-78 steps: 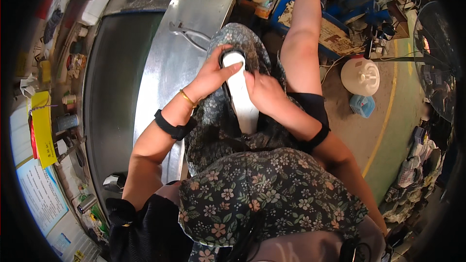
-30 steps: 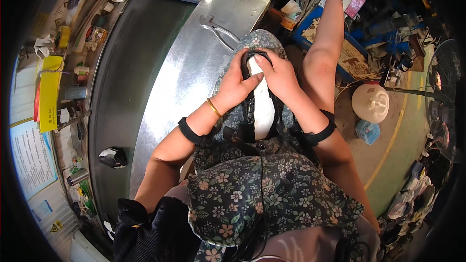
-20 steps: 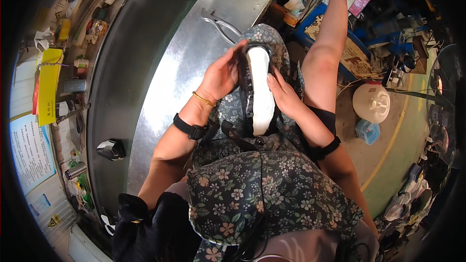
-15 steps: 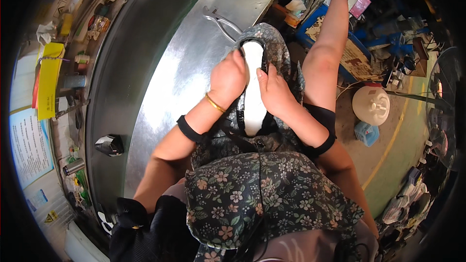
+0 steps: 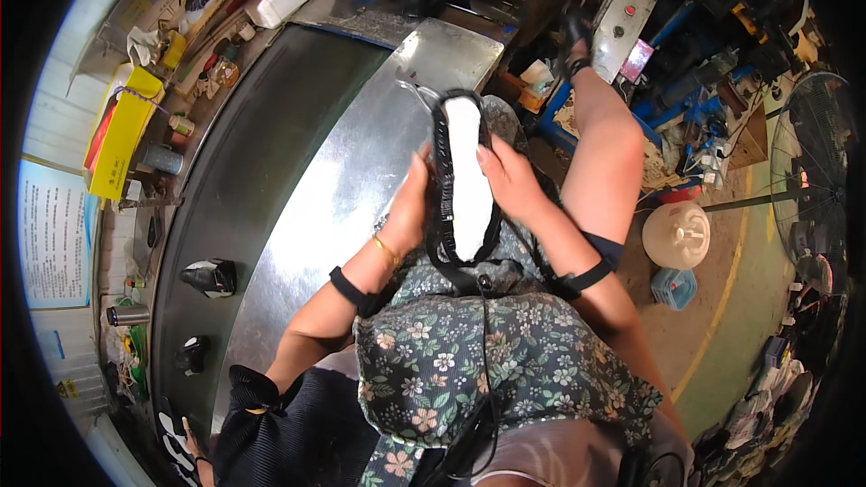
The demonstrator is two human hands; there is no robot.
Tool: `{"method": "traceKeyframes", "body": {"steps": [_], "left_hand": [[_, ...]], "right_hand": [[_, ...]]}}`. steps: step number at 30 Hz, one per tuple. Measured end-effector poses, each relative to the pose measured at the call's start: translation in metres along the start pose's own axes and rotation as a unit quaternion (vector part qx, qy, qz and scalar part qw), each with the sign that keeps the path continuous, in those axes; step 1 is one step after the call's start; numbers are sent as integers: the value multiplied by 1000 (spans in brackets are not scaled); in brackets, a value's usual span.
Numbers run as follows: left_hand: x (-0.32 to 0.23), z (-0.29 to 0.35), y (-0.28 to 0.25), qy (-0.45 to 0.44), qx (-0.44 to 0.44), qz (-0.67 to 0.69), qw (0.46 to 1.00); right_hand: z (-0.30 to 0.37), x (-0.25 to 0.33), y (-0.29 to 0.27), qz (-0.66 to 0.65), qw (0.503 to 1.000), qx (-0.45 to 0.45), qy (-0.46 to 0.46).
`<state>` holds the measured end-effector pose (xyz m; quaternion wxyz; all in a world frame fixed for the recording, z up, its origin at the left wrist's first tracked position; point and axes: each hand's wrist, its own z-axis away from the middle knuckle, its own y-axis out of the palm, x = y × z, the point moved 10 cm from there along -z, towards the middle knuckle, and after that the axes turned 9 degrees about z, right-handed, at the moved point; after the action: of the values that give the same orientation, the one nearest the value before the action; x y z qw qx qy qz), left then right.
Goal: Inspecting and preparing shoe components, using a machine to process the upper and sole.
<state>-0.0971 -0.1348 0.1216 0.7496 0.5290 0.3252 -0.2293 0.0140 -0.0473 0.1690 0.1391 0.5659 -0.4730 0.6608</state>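
A black shoe upper (image 5: 443,182) lies sole-up over my lap, its gathered edge folded around a white insole board (image 5: 467,189). My right hand (image 5: 516,179) grips its right side, thumb at the rim of the white board and the other fingers mostly hidden beneath. Along the left side, my left hand (image 5: 409,203) is open, fingers stretched forward and palm toward the shoe; whether it touches the edge I cannot tell. Beyond the shoe's far end, metal pincers (image 5: 417,87) rest on the shiny metal table (image 5: 316,153).
Left of the table runs a dark conveyor belt (image 5: 271,117) carrying a black-and-white shoe (image 5: 209,278) and a smaller dark shoe (image 5: 191,354). Another person's hand (image 5: 191,442) shows at the lower left. To the right stand a white lidded tub (image 5: 677,234), a blue basket (image 5: 674,289) and a fan (image 5: 807,176).
My left hand has let go of the shoe's edge and opened out to its left. My right hand still holds the shoe. A second shoe and another person's hand have come into view at lower left.
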Motion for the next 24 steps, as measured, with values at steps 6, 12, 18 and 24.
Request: {"method": "traceKeyframes", "body": {"steps": [6,12,18,24], "left_hand": [[-39,-11,12,9,-93,148,985],[-33,31,48,0,-112,171,979],[-74,91,150,410,235,-478,741],[-34,71,174,497,293,-603,550]], "right_hand": [[5,29,16,-284,955,83,-29],[71,22,-15,-317,944,91,0],[63,0,-37,-613,770,68,164],[42,-10,-28,-672,709,74,200]]}}
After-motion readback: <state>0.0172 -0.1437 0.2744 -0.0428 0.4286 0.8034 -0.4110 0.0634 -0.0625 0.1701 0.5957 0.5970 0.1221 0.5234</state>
